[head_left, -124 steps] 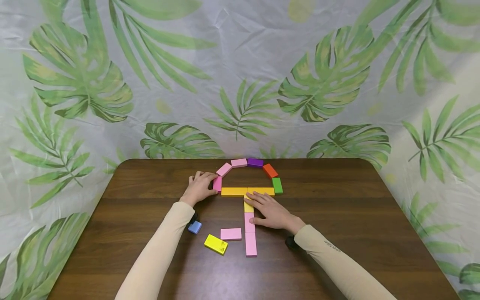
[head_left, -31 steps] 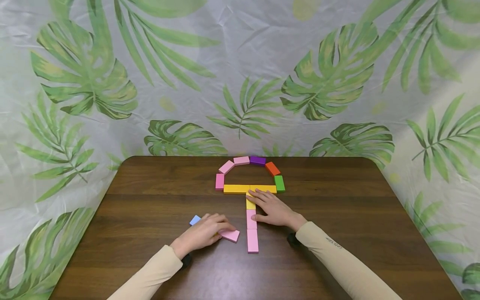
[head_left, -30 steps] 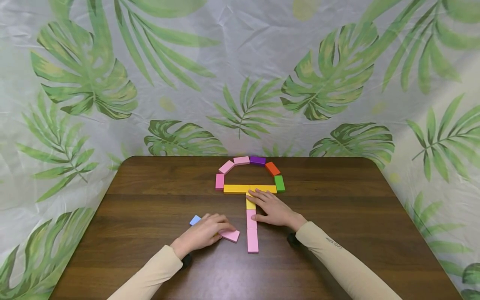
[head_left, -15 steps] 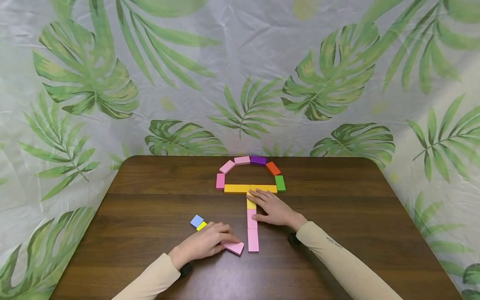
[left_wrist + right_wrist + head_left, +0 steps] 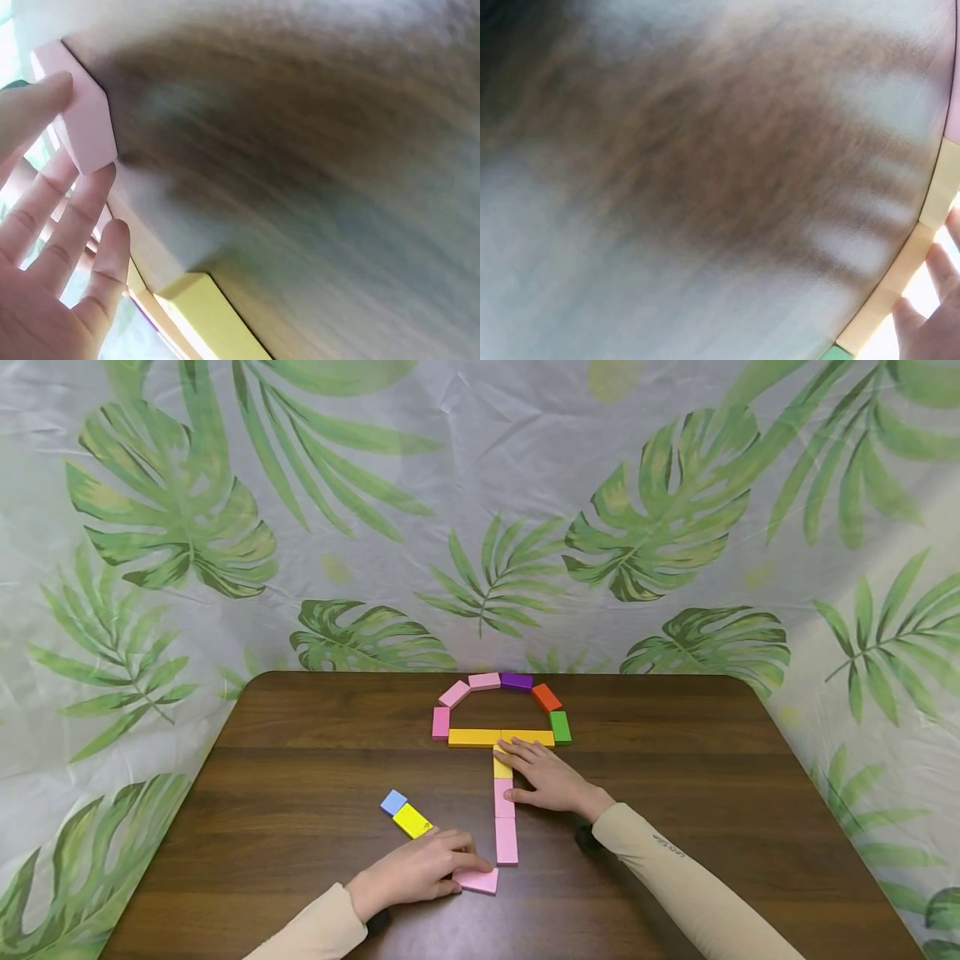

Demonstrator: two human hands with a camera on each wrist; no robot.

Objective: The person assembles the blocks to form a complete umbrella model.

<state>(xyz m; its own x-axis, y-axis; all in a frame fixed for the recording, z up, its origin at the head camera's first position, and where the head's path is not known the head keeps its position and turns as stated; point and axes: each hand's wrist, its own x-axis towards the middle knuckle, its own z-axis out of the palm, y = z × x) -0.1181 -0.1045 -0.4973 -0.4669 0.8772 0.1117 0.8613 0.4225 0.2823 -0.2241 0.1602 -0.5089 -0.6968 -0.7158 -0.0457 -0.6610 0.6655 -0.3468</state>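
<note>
My left hand (image 5: 423, 870) pinches a pink block (image 5: 477, 882) between thumb and fingers. The block lies crosswise on the table just below the foot of a column of blocks. In that column are a yellow block (image 5: 502, 766), a middle pink block (image 5: 503, 802) and a lowest pink block (image 5: 506, 842). My right hand (image 5: 551, 779) rests on the column's upper part with fingers extended, fingertips at the right orange-yellow bar (image 5: 536, 737) and thumb at the middle pink block. In the left wrist view, the held pink block (image 5: 86, 120) shows under the thumb.
An arch of pink, purple (image 5: 516, 681), red (image 5: 547, 697) and green (image 5: 560, 727) blocks stands above the orange-yellow bars. Left of the column lie a blue block (image 5: 393, 802) and a bright yellow block (image 5: 412, 819). A leaf-print cloth (image 5: 480, 527) hangs behind the table.
My left hand has left the arch's left end, gripped the loose pink block and slid it down and right to the column's foot. The bright yellow block now touches the blue one. My right hand stays.
</note>
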